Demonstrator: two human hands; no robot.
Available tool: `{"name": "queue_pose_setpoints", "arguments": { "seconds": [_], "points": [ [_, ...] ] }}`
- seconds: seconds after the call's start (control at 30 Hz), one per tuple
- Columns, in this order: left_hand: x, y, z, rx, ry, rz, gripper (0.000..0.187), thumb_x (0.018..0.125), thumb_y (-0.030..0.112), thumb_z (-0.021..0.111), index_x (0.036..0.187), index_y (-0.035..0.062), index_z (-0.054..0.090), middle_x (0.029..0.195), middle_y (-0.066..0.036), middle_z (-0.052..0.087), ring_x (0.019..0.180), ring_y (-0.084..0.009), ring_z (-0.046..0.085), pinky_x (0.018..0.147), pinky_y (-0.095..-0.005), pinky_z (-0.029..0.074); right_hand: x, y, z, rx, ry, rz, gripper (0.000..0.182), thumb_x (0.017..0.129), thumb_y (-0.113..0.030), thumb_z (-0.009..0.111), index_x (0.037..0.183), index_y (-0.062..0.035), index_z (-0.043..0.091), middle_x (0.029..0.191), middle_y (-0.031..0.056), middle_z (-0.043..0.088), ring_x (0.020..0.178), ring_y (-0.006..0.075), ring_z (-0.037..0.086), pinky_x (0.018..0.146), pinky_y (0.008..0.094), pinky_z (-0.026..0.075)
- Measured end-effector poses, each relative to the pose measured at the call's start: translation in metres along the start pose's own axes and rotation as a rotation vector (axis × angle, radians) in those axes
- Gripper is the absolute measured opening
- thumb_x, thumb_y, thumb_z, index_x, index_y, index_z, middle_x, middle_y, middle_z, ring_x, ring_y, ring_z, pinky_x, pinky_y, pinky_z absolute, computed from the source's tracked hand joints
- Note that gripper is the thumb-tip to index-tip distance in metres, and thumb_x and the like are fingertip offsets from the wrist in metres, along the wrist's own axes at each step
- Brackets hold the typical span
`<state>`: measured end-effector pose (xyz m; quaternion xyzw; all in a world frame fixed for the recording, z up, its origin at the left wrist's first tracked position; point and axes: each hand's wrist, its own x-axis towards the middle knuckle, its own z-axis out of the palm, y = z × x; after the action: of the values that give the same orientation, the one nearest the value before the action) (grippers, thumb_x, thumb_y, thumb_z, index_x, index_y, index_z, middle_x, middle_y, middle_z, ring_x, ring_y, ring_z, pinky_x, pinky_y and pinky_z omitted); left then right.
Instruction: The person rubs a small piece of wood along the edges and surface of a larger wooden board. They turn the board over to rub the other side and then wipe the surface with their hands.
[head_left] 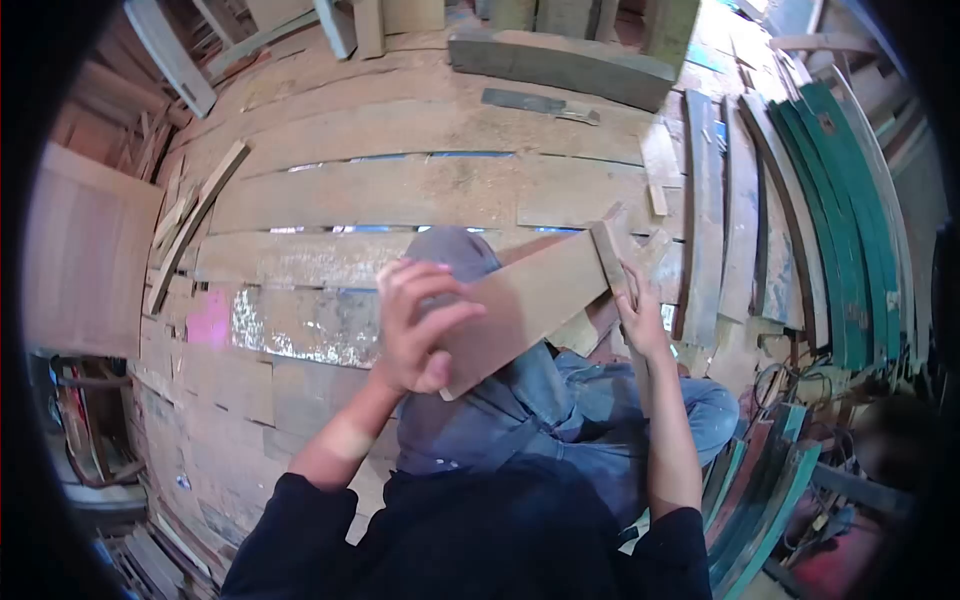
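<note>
Over my lap lies a drawer-like wooden box frame (540,300), tilted, with one wide pale side board facing me and a narrower end board on the right. My right hand (638,312) is closed on the end board, fingers along its outer face. At the other end, my left hand (422,325) is slightly blurred, its fingers spread and curved beside the wide board. The thumb is close to the board's lower corner. The far inside of the frame is mostly hidden behind the wide board.
I sit on a plank floor (320,260) with gaps and sawdust. A thick timber beam (560,68) lies ahead. Long green boards (840,220) and grey planks stand on the right. A narrow wood strip (200,225) and a large panel (95,250) are on the left.
</note>
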<state>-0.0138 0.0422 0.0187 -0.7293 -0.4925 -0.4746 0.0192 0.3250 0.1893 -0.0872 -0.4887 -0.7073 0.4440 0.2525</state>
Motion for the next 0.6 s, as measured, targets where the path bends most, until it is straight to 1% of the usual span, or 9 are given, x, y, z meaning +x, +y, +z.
{"name": "queue_pose_setpoints", "arguments": {
  "seconds": [0.1, 0.13, 0.2, 0.27, 0.37, 0.4, 0.5, 0.53, 0.6],
  "points": [
    [0.05, -0.002, 0.004, -0.062, -0.042, -0.039, 0.053, 0.097, 0.048, 0.043, 0.114, 0.0074, 0.072, 0.116, -0.017, 0.062, 0.119, -0.0393, 0.055, 0.105, -0.0533, 0.036, 0.008, 0.01, -0.004, 0.157, -0.046, 0.071, 0.051, 0.108, -0.022, 0.057, 0.155, -0.0083, 0.047, 0.15, 0.0203, 0.058, 0.146, 0.0316, 0.049, 0.118, 0.0403, 0.039],
    [0.07, -0.002, 0.005, -0.061, -0.078, -0.028, 0.051, 0.097, 0.046, 0.043, 0.114, 0.0069, 0.072, 0.116, -0.017, 0.062, 0.119, -0.0395, 0.055, 0.104, -0.0525, 0.036, 0.007, 0.005, -0.006, 0.023, -0.012, 0.051, 0.05, 0.109, -0.03, 0.056, 0.157, -0.0196, 0.047, 0.143, 0.0238, 0.063, 0.14, 0.0368, 0.056, 0.113, 0.0425, 0.045],
    [0.113, -0.001, 0.012, -0.095, -0.115, 0.033, 0.045, 0.099, 0.04, 0.045, 0.112, 0.0065, 0.071, 0.116, -0.017, 0.063, 0.118, -0.0389, 0.055, 0.104, -0.0496, 0.037, 0.01, -0.005, -0.009, 0.001, 0.019, 0.009, 0.05, 0.109, -0.032, 0.056, 0.158, -0.0263, 0.046, 0.139, 0.0255, 0.064, 0.136, 0.0389, 0.059, 0.11, 0.0436, 0.047],
    [0.158, 0.009, 0.025, -0.118, -0.139, 0.122, 0.038, 0.101, 0.035, 0.048, 0.111, 0.0076, 0.071, 0.116, -0.015, 0.064, 0.116, -0.0357, 0.056, 0.102, -0.0463, 0.038, 0.013, -0.034, -0.023, -0.069, -0.031, 0.044, 0.051, 0.109, -0.031, 0.055, 0.159, -0.03, 0.045, 0.139, 0.0261, 0.064, 0.133, 0.0395, 0.06, 0.107, 0.0442, 0.049],
    [0.198, 0.032, 0.045, -0.05, -0.219, 0.173, 0.034, 0.102, 0.037, 0.053, 0.11, 0.0094, 0.072, 0.114, -0.011, 0.065, 0.114, -0.0304, 0.058, 0.099, -0.044, 0.039, 0.018, -0.021, -0.035, -0.068, 0.036, -0.104, 0.05, 0.109, -0.03, 0.054, 0.159, -0.0295, 0.045, 0.138, 0.0261, 0.064, 0.131, 0.0409, 0.062, 0.106, 0.0448, 0.05],
    [0.206, 0.037, 0.05, -0.026, -0.248, 0.181, 0.035, 0.102, 0.039, 0.055, 0.109, 0.0098, 0.072, 0.113, -0.01, 0.065, 0.113, -0.0289, 0.058, 0.098, -0.0434, 0.04, 0.02, -0.016, -0.042, -0.023, -0.003, 0.013, 0.049, 0.109, -0.027, 0.054, 0.158, -0.028, 0.046, 0.139, 0.0259, 0.063, 0.131, 0.04, 0.061, 0.107, 0.0446, 0.049],
    [0.224, 0.039, 0.063, 0.041, -0.28, 0.158, 0.039, 0.101, 0.043, 0.056, 0.11, 0.0094, 0.074, 0.112, -0.008, 0.066, 0.111, -0.0276, 0.059, 0.095, -0.0425, 0.04, 0.029, 0.044, -0.044, -0.162, 0.062, 0.056, 0.049, 0.109, -0.026, 0.054, 0.158, -0.0253, 0.048, 0.142, 0.0265, 0.061, 0.134, 0.0371, 0.061, 0.11, 0.0432, 0.047],
    [0.231, 0.037, 0.065, 0.04, -0.285, 0.157, 0.039, 0.101, 0.043, 0.056, 0.11, 0.0092, 0.074, 0.112, -0.008, 0.066, 0.111, -0.028, 0.059, 0.095, -0.0424, 0.04, 0.026, 0.024, -0.048, -0.173, 0.026, 0.116, 0.05, 0.109, -0.025, 0.055, 0.158, -0.0214, 0.048, 0.147, 0.0256, 0.058, 0.138, 0.0343, 0.057, 0.113, 0.0423, 0.045],
    [0.235, 0.027, 0.064, 0.04, -0.308, 0.134, 0.039, 0.101, 0.043, 0.056, 0.111, 0.009, 0.074, 0.113, -0.009, 0.067, 0.112, -0.0288, 0.059, 0.094, -0.0422, 0.04, 0.017, -0.016, -0.047, -0.038, 0.042, -0.062, 0.051, 0.109, -0.024, 0.055, 0.158, -0.0197, 0.047, 0.149, 0.0243, 0.057, 0.14, 0.0346, 0.056, 0.114, 0.042, 0.043]
  ]
}}
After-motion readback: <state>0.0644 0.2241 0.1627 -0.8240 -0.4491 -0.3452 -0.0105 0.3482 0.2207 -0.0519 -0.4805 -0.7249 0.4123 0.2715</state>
